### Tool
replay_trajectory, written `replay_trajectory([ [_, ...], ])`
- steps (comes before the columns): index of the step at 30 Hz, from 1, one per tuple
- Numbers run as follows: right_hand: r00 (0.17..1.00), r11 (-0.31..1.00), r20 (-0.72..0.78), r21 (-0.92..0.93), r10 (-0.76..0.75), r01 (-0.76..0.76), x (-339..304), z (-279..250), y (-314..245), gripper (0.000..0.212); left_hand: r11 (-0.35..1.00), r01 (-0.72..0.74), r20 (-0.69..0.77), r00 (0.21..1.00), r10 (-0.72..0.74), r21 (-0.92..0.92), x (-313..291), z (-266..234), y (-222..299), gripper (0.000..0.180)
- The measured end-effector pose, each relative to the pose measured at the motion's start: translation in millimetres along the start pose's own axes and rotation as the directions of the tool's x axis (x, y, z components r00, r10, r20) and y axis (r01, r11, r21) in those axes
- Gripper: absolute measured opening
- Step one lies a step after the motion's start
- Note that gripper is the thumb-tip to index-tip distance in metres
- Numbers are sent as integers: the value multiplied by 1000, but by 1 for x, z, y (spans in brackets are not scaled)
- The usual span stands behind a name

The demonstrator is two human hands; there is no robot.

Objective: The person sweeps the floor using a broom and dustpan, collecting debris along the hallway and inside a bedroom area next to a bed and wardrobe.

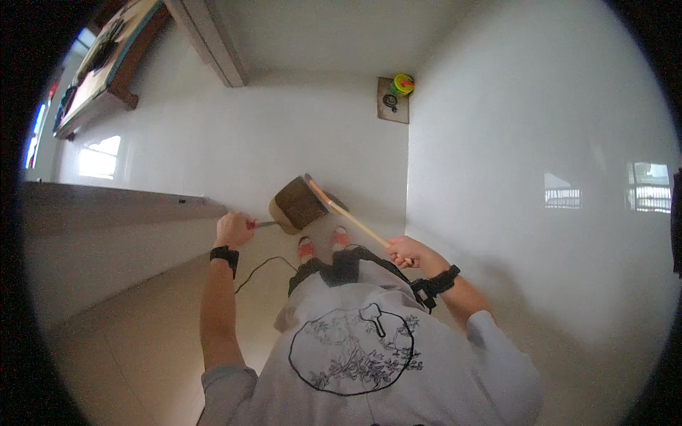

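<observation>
In the head view, the hands are well apart, both forearms stretched forward: the left hand (234, 230) is clasped on the thin grey handle of a brown, boxy scoop with a tan side (302, 206), while the right hand (406, 253) curls around a long, pale yellow stick (366, 228), slanting to the scoop's right edge. The tilted scoop is just beyond pink-red shoes (305, 250); floor contact I cannot tell

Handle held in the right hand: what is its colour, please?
The handle is light yellowish tan; it shows best in the head view.
</observation>
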State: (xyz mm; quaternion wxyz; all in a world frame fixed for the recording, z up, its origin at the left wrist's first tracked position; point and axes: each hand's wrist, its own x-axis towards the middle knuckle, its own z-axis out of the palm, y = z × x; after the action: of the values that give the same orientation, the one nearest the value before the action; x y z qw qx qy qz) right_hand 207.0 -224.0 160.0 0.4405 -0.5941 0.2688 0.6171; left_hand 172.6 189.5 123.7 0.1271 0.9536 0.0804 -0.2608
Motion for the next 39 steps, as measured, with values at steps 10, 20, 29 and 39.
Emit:
replay_trajectory([
  [10,976,985,-139,1,-170,172,-35,-28,-16,19,996,5,63,998,1,-93,-20,6,-10,15],
  [20,817,894,-456,-422,-353,152,88,-77,-58,12,997,55,38,998,-53,-61,-54,22,-22,15],
  [29,892,942,-404,-330,-201,63,153,-25,-12,6,975,189,74,981,-181,-119,-46,33,-26,15],
  [39,990,900,-119,-435,-78,19,52,29,20,8,987,90,-66,993,-99,-130,-32,46,-39,18],
])
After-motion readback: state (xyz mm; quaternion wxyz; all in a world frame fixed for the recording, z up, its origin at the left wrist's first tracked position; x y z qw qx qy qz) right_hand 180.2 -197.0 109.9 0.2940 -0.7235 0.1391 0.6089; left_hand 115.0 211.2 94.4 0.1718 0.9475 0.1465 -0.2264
